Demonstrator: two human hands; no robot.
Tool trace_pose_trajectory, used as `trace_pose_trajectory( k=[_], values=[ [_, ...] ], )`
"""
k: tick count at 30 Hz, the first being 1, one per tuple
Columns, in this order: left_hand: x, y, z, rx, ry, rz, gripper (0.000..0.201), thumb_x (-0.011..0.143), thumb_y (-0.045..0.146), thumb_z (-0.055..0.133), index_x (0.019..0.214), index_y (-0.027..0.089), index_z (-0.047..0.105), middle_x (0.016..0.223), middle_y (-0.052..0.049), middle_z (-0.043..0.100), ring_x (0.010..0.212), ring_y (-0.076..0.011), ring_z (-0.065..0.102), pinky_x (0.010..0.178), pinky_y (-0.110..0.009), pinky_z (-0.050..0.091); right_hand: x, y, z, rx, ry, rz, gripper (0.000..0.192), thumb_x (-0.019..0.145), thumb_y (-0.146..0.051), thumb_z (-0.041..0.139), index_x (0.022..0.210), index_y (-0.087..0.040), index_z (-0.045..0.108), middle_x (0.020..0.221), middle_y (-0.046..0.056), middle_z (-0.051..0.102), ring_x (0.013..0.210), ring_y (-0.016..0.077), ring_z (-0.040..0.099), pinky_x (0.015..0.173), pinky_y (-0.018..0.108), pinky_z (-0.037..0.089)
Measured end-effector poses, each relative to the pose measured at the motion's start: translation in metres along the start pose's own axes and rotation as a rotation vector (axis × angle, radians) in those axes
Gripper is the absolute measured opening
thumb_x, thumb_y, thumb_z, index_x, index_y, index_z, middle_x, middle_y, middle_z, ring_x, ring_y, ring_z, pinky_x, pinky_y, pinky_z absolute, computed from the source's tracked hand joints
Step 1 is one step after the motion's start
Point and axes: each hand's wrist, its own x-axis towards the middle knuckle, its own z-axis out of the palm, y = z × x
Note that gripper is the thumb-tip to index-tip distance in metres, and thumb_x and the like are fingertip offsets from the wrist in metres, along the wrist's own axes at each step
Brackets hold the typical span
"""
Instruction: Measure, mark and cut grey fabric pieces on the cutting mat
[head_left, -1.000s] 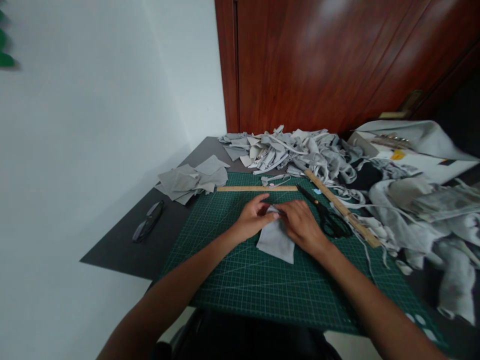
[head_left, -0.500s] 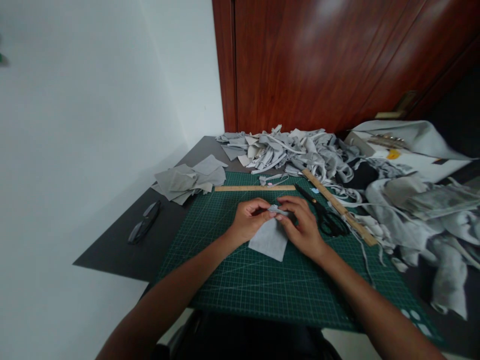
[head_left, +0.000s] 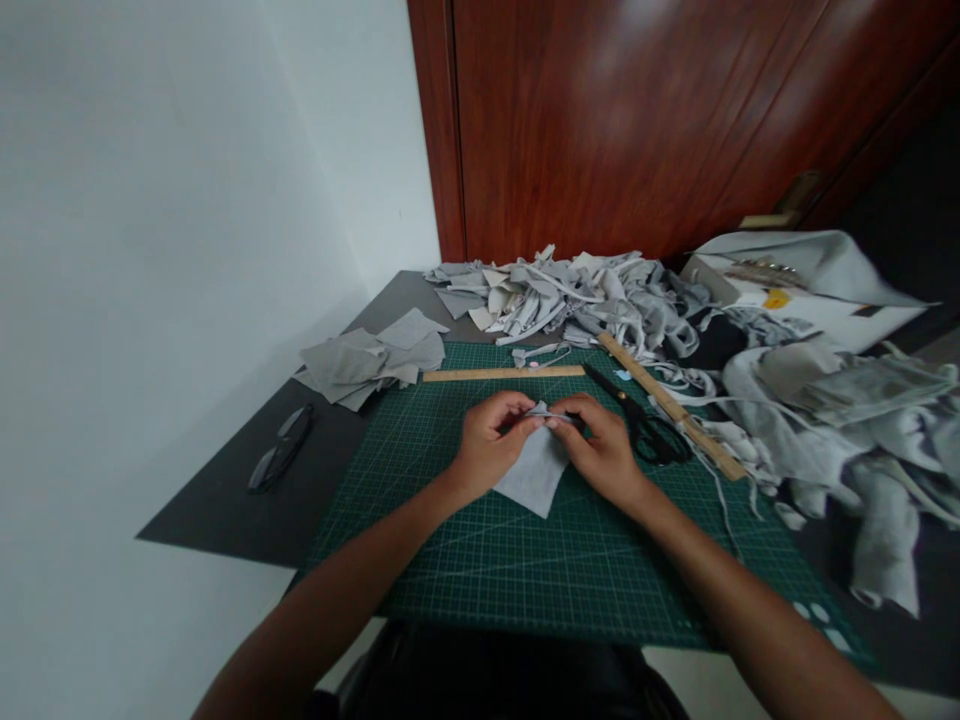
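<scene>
Green gridded cutting mat (head_left: 525,570) on the dark surface (head_left: 225,500). Left hand (head_left: 487,450) and right hand (head_left: 600,455) meet over a small grey fabric square (head_left: 534,472); fingers of both pinched on its far corner, near corner resting on the mat. Step looks like folding or rolling that edge; next move likely needs an even, firm pinch. Cloth soft, matte. Just right of the fingers: black-handled scissors (head_left: 645,430). Beyond: flat wooden ruler (head_left: 502,373), frayed grey offcut heap (head_left: 570,295).

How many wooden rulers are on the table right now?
2. One short ruler lies flat along the far edge of the cutting mat; a longer ruler lies diagonally right of the scissors. The fabric piles could hide others.
</scene>
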Motion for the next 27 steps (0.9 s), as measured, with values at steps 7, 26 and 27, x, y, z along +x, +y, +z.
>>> trace_pose_trajectory(
  k=[7,26,27],
  values=[
    [0.0003,0.0043,0.0003,-0.029,-0.001,-0.008,0.012,0.087,0.022,0.079,0.097,0.02,0.074,0.093,-0.004,0.077,0.08,-0.014,0.07,0.072,-0.024,0.054,-0.0004,-0.0046,-0.0013,0.002,-0.009,-0.062,0.014,0.1,-0.013,0.065,0.102,-0.026,0.07,0.094,0.003,0.074,0.088,0.0209,0.07,0.077,0.034,0.055],
    [0.0031,0.001,-0.0012,-0.074,-0.032,-0.147,0.021,0.082,0.028,0.082,0.1,0.018,0.074,0.084,-0.003,0.076,0.075,-0.0146,0.071,0.068,-0.025,0.055,0.0008,-0.0053,0.0016,0.015,0.023,-0.1,0.022,0.099,-0.012,0.066,0.106,-0.027,0.08,0.098,0.005,0.081,0.09,0.0229,0.074,0.082,0.039,0.06],
    [0.0035,0.0001,-0.0013,-0.075,-0.033,-0.148,0.02,0.082,0.028,0.082,0.098,0.018,0.074,0.085,-0.004,0.076,0.076,-0.015,0.072,0.07,-0.025,0.056,0.0008,-0.0053,0.002,0.014,0.029,-0.092,0.022,0.099,-0.012,0.066,0.105,-0.027,0.08,0.098,0.005,0.081,0.09,0.0229,0.075,0.081,0.039,0.06]
  ],
)
